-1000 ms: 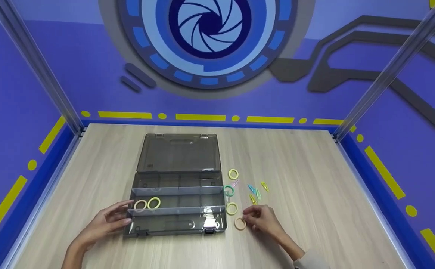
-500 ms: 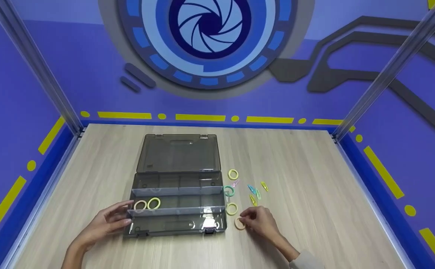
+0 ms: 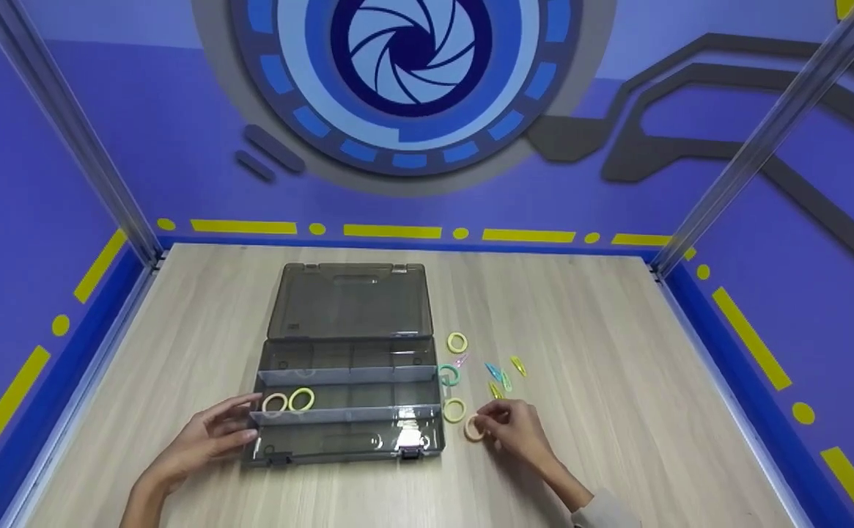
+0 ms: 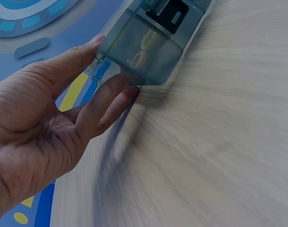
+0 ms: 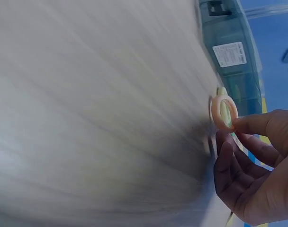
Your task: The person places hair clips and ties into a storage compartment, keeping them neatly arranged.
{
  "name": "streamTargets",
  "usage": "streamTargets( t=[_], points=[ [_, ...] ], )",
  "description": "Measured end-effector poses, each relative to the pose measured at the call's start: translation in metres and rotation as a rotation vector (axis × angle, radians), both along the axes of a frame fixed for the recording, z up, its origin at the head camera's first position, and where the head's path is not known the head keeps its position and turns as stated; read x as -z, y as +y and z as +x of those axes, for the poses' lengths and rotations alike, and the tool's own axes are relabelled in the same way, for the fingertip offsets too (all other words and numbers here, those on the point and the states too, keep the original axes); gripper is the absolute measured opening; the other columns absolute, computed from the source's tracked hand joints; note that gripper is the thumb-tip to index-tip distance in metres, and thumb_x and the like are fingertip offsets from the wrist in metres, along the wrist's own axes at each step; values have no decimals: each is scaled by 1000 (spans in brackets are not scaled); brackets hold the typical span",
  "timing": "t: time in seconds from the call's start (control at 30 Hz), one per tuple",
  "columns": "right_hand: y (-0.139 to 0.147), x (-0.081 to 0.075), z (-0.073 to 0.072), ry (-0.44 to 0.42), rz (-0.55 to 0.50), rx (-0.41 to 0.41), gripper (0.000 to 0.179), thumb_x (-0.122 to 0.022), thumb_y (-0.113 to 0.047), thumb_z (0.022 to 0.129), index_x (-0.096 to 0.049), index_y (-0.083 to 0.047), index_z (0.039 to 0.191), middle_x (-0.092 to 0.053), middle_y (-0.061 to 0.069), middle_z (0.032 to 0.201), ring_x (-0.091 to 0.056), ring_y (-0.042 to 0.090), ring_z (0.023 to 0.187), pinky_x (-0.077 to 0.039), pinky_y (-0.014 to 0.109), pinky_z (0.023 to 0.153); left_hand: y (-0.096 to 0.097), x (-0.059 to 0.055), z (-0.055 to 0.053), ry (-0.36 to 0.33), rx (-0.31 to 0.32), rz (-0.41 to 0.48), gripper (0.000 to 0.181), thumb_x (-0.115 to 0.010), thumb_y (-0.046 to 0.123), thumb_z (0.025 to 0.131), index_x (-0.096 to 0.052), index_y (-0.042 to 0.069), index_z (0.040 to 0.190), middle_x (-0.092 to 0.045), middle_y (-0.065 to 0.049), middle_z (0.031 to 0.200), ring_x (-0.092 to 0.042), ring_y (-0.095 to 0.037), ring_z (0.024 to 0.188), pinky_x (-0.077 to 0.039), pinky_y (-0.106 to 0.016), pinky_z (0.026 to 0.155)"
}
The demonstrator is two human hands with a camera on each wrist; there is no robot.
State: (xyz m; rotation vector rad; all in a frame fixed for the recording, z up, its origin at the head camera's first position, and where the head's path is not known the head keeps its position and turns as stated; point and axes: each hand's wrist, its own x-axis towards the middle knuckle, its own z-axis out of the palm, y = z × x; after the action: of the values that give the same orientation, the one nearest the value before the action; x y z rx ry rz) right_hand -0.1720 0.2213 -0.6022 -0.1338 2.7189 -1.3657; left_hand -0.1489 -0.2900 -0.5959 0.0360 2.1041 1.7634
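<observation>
In the head view my right hand (image 3: pixel 520 434) pinches a peach hair tie (image 3: pixel 473 429) between thumb and fingertip, right of the box. The right wrist view shows this hair tie (image 5: pixel 217 113) tilted up on its edge, the other fingers loosely bent below. My left hand (image 3: pixel 199 442) touches the left end of a smoky clear compartment box (image 3: pixel 346 458) with outstretched thumb and fingers; in the left wrist view they meet the box's corner (image 4: pixel 158 61). A peach hair tie (image 3: pixel 275 412) and a yellow hair tie (image 3: pixel 301 409) lie in its middle row.
The box lid (image 3: pixel 350 301) lies folded back. Along the box's right side are yellow hair ties (image 3: pixel 454 420) and a green one (image 3: pixel 457 376). Several snap hair clips (image 3: pixel 506 381) and a pink one (image 3: pixel 461 360) lie further right. Blue panels (image 3: pixel 427 213) enclose the wooden table (image 3: pixel 602 330).
The peach hair tie that lay flat on the table is now pinched by my right hand and tipped up, slightly further from me. My left hand has stayed at the box.
</observation>
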Motion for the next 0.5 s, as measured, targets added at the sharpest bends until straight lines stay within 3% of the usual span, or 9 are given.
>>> streamTargets(
  t=[0.23, 0.5],
  points=[
    [6, -3, -5, -50, -86, 43, 9, -76, -9, 91, -77, 0, 93, -73, 8, 80, -61, 12, 63, -50, 20, 50, 1, 0, -1, 18, 13, 0, 66, -70, 17, 98, -40, 4, 155, -37, -30, 152, -57, -25, 124, -57, -34, 91],
    [5, -11, -7, -153, -162, 58, 15, -74, -11, 93, -76, 2, 99, -73, 7, 84, -62, 9, 66, -51, 22, 53, 0, -1, -1, -19, -1, -4, 67, -70, 20, 98, -39, 6, 156, -39, -29, 151, -57, -26, 126, -58, -40, 94]
  ],
)
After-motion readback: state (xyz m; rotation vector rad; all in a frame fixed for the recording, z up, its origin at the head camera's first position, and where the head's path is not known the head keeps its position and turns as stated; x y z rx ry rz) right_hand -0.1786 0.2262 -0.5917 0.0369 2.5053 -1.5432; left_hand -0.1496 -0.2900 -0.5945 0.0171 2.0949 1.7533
